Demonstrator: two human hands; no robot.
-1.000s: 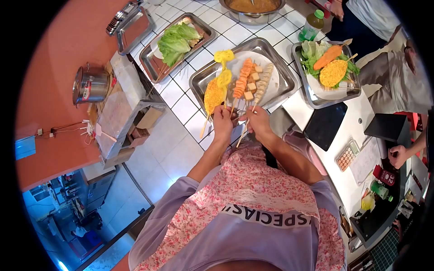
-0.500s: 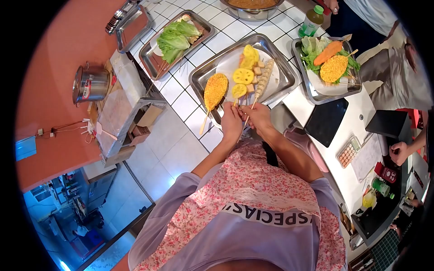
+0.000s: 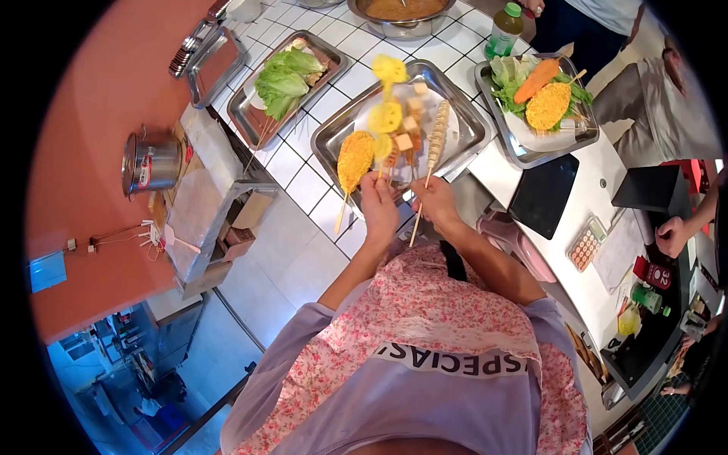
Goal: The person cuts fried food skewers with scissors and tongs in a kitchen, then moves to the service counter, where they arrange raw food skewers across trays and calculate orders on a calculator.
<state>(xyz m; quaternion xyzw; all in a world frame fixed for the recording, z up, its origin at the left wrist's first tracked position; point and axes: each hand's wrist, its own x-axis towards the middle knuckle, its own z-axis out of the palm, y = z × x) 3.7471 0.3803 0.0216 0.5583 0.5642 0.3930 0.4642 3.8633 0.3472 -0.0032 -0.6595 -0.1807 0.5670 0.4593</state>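
My left hand (image 3: 379,208) is closed around the stick of a lotus root skewer (image 3: 385,117), whose yellow slices look blurred above the tray. In my right hand (image 3: 437,203) is the stick of a pale, ridged skewer (image 3: 437,136). Between them, skewers with light cubes (image 3: 405,142) lie on white paper; whether either hand also grips their sticks I cannot tell. Left of my left hand, a yellow crumb-coated skewer (image 3: 354,161) rests across the edge of the metal tray (image 3: 474,121).
Another metal tray (image 3: 341,58) holds lettuce (image 3: 282,82). To the right, a third tray (image 3: 523,158) carries breaded skewers on greens, near a green-capped bottle (image 3: 503,32). A bowl of brown sauce (image 3: 402,9) stands behind. A black tablet (image 3: 544,195) and calculator (image 3: 586,244) lie on the counter; people stand at right.
My left hand has moved slightly left and away from my right hand, lifting and shifting the lotus root skewer leftward. The ridged skewer stays in my right hand.
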